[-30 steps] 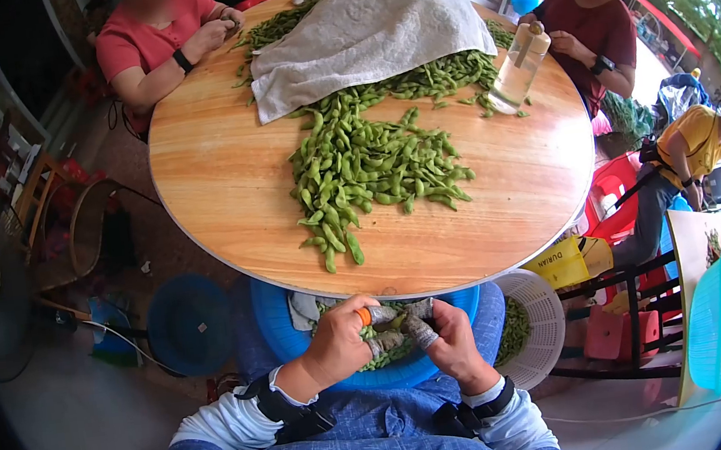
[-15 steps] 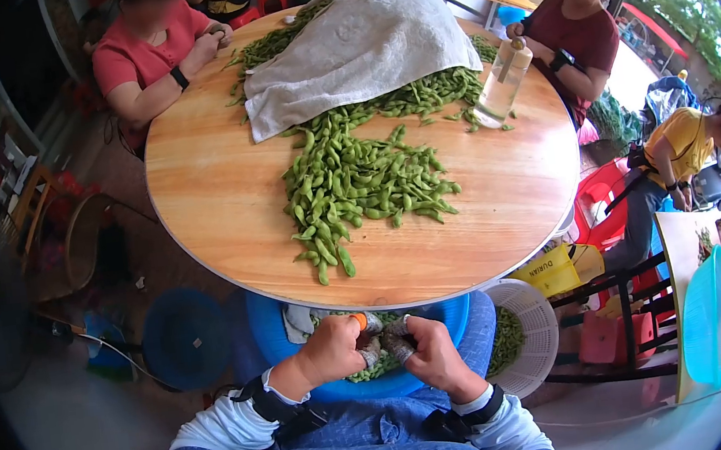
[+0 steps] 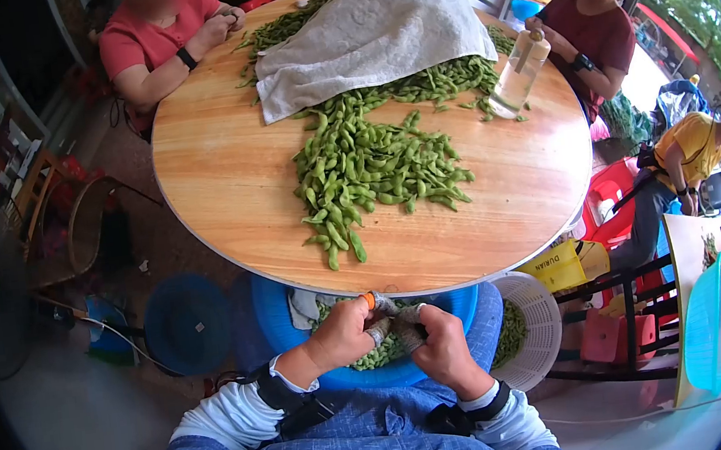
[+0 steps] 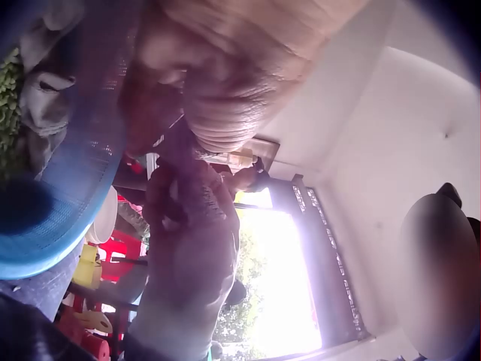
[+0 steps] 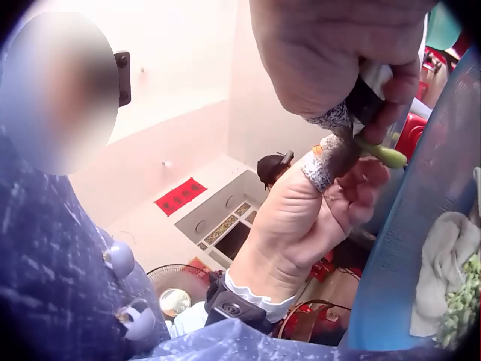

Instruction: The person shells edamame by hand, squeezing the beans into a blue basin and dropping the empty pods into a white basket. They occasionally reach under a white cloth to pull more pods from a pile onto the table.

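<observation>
Green soybean pod (image 5: 379, 154) is what both hands are working on, held right over the blue basin (image 3: 281, 323) that sits just under the near edge of the round wooden table (image 3: 223, 187). Left hand (image 3: 342, 334) has its taped fingertips (image 5: 325, 167) pinched onto one end of the pod, and the right hand (image 3: 437, 350) is curled tight around the other end, so each grip is clamped on that same pod. Hands are touching each other, knuckles almost together, above the shelled stuff already in the basin.

Up on the table there's a big heap of pods (image 3: 372, 166) running from the middle toward the far edge, where a grey towel (image 3: 374, 32) covers the rest of it. A clear bottle (image 3: 517, 74) stands near the right edge. White slotted basket (image 3: 540, 320) sits on the floor just beside the basin, to the right, with more green bits inside.
</observation>
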The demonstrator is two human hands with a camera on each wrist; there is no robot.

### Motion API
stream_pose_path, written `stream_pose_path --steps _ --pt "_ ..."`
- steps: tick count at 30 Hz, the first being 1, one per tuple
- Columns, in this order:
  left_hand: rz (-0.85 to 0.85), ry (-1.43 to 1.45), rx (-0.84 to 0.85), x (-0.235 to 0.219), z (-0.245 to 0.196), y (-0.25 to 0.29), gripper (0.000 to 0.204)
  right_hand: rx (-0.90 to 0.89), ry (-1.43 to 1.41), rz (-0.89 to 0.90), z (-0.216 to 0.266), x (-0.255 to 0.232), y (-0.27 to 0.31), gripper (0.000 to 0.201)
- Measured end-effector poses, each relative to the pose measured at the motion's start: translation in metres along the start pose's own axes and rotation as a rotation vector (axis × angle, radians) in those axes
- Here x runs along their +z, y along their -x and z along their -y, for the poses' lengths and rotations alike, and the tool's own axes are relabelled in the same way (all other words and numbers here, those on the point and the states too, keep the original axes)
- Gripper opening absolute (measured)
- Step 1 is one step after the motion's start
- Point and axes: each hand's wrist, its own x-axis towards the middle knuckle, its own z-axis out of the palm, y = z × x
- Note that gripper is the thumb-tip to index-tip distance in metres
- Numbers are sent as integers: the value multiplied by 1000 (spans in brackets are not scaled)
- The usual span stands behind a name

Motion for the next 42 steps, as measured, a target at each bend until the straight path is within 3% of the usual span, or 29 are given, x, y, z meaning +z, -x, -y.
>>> stream_pose_path --steps 3,9,12,15,18,21,24,30,33,36,39,42 --pt "10 -92 -28 -3 -3 2 25 -112 152 40 1 4 0 15" --pt "-140 -295 119 -1 -7 8 22 -42 -19 -24 2 5 0 17" --pt "-183 -329 155 -5 -10 11 21 247 -663 -9 -9 0 -4 13" --pt "-80 -477 160 -7 -16 11 21 401 -882 106 -13 -14 -7 15" --pt "99 -588 146 -8 -13 9 22 458 -891 87 -12 -14 -6 16" --pt "131 -367 137 -6 -10 7 20 477 -917 118 -7 -17 -6 18" --pt "149 -398 71 -5 -17 8 24 454 -919 200 -7 -14 -4 20" --pt "79 -877 255 -3 -26 14 27 464 -919 311 -14 -9 -4 18" --pt "-23 -911 423 -2 -19 15 27 437 -955 324 -17 -7 -4 20" --pt "-4 -552 273 -1 -9 15 35 351 -952 258 -3 -4 -5 22" --pt "-80 -291 205 5 -13 15 28 266 -938 226 -1 0 -5 23" --pt "-161 -107 261 12 -8 14 19 169 -876 199 -2 3 -4 23"
